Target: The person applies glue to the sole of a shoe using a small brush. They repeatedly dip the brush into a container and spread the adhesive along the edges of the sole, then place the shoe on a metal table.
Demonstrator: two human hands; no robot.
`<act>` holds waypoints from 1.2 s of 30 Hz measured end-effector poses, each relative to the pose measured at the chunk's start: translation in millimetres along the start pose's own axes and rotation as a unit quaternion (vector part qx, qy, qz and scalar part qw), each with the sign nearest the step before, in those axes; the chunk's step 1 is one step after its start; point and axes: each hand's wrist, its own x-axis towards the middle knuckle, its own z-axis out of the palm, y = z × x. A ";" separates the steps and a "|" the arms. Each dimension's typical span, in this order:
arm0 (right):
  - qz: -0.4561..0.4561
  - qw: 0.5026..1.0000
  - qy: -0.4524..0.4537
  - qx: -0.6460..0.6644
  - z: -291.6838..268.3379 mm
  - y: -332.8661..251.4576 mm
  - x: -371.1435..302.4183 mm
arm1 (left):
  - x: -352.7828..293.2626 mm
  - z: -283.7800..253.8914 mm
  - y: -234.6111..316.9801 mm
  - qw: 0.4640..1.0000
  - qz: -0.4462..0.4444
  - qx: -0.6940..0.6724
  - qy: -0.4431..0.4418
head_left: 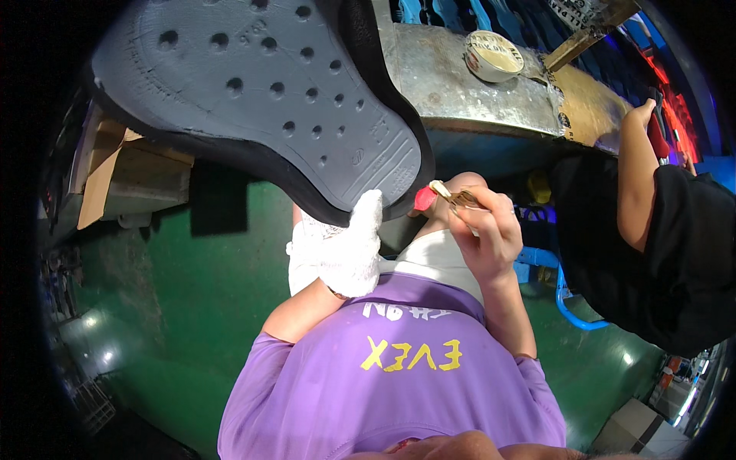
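A large shoe sole (253, 84), grey inside a black rim and dotted with round holes, fills the upper left of the view. It is tilted, with its narrower end toward me. My left hand (354, 249), in a white glove, grips that end, the thumb lying over the grey face. My bare right hand (487, 230) pinches a small brass-coloured tool (448, 193) with a pale tip, just right of the sole's black rim. Beside this tip is a pinkish-red piece (424, 198); whether it belongs to the tool I cannot tell.
A metal-topped bench (437, 65) stands ahead, bearing a round roll or tub (494, 57). Open cardboard boxes (142, 172) are at left. Another person in black (652, 253) is close on my right, beside a blue tubular frame (567, 299). The floor (165, 330) is green.
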 end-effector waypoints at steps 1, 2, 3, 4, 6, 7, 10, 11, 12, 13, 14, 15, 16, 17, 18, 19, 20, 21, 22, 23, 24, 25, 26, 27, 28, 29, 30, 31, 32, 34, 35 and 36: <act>-0.006 1.000 -0.018 0.005 -0.1 -0.2 0.5 | -0.1 0.2 1.5 1.000 -0.010 0.006 -0.006; -0.008 1.000 -0.026 0.005 0.0 -0.6 0.9 | 0.7 0.3 4.0 1.000 -0.020 0.012 -0.010; -0.009 0.999 -0.034 0.006 -0.1 -1.3 1.3 | 1.2 0.2 5.2 0.999 -0.030 0.018 -0.014; -0.011 0.999 -0.042 0.006 -0.4 -2.1 2.0 | 2.1 -1.3 2.7 0.999 -0.017 0.039 -0.014; -0.022 0.996 -0.073 0.035 -2.0 -5.2 5.1 | 4.3 -5.0 -4.7 0.996 0.007 0.083 -0.014; -0.028 0.994 -0.088 0.050 -2.5 -6.5 5.5 | 4.4 -5.1 -6.1 0.999 0.000 0.046 -0.016; -0.040 0.991 -0.107 0.073 -3.4 -8.6 2.3 | 4.1 -3.1 -6.2 0.999 -0.023 -0.020 -0.020; -0.042 0.989 -0.120 0.077 -5.9 -8.1 1.9 | 4.1 -2.5 -4.3 0.999 -0.033 -0.009 -0.020; -0.046 0.989 -0.117 0.073 -6.4 -8.0 1.0 | 4.3 -1.6 -1.8 0.999 -0.043 0.001 -0.020; -0.050 0.990 -0.115 0.070 -6.5 -7.8 -0.1 | 4.0 1.6 2.4 0.998 -0.052 -0.037 -0.017; -0.056 0.990 -0.112 0.067 -6.4 -7.7 -0.9 | 2.7 6.2 8.2 0.995 -0.062 -0.075 -0.013; -0.059 0.989 -0.115 0.071 -6.3 -7.0 -2.0 | 1.6 8.1 9.2 0.993 -0.066 -0.095 -0.007; -0.062 0.988 -0.119 0.075 -6.1 -6.1 -3.3 | 0.5 9.9 10.0 0.991 -0.070 -0.115 0.000; -0.065 0.987 -0.122 0.077 -6.5 -5.7 -3.7 | 0.0 11.0 8.8 0.991 -0.069 -0.118 0.008; -0.065 0.988 -0.118 0.073 -7.2 -6.3 -2.9 | 0.1 11.5 8.8 0.991 -0.067 -0.116 0.008; -0.065 0.989 -0.114 0.069 -7.9 -7.4 -1.5 | 0.2 11.9 8.7 0.991 -0.065 -0.115 0.007; -0.066 0.990 -0.110 0.065 -8.1 -8.3 -0.7 | 0.8 11.7 9.2 0.992 -0.060 -0.108 -0.001; -0.067 0.989 -0.116 0.066 -6.7 -8.8 -4.3 | 2.0 9.9 7.5 0.994 -0.056 -0.091 -0.006; -0.068 0.988 -0.121 0.067 -4.2 -9.2 -10.9 | 3.1 8.0 5.8 0.996 -0.051 -0.074 -0.010; -0.070 0.987 -0.127 0.069 -3.1 -11.0 -12.7 | 5.6 2.5 -0.5 0.998 -0.046 -0.046 -0.012; -0.052 0.989 -0.117 0.075 -5.0 -12.1 -12.2 | 7.0 -0.5 -4.9 0.999 -0.042 -0.017 -0.013; -0.035 0.990 -0.107 0.082 -8.0 -13.3 -10.2 | 6.5 -0.7 -8.3 0.999 -0.037 -0.033 -0.004; -0.017 0.991 -0.097 0.088 -9.8 -13.8 -9.8 | 6.0 0.2 -10.9 0.998 -0.032 -0.048 0.005; 0.001 0.995 -0.061 0.077 -10.4 -14.8 -9.7 | 5.8 0.7 -12.3 0.998 -0.028 -0.063 0.013; 0.013 0.997 -0.043 0.061 -12.6 -16.1 -7.3 | 6.0 0.0 -12.3 0.999 -0.020 -0.037 0.011; 0.015 0.998 -0.038 0.056 -13.3 -17.0 -4.9 | 5.4 -0.7 -10.4 1.000 -0.012 -0.010 0.006; 0.017 0.998 -0.033 0.050 -12.6 -17.3 -3.3 | 4.6 -1.0 -8.9 1.000 -0.005 0.016 0.000; 0.020 0.997 -0.047 0.051 -11.2 -18.3 -3.0 | 3.6 -0.7 -8.2 1.000 -0.012 0.009 0.001; 0.021 0.997 -0.061 0.051 -9.5 -19.2 -2.1 | 3.0 0.0 -7.5 1.000 -0.019 0.001 0.003; 0.021 0.997 -0.065 0.041 -8.4 -19.5 -2.8 | 3.5 -2.5 -1.9 0.988 -0.119 -0.100 0.011; 0.020 0.998 -0.056 0.033 -6.7 -18.7 -5.1 | 6.4 -8.9 5.4 0.959 -0.211 -0.189 0.019; 0.018 0.998 -0.046 0.025 -5.5 -17.9 -6.7 | 6.7 -10.1 7.0 0.944 -0.248 -0.218 0.021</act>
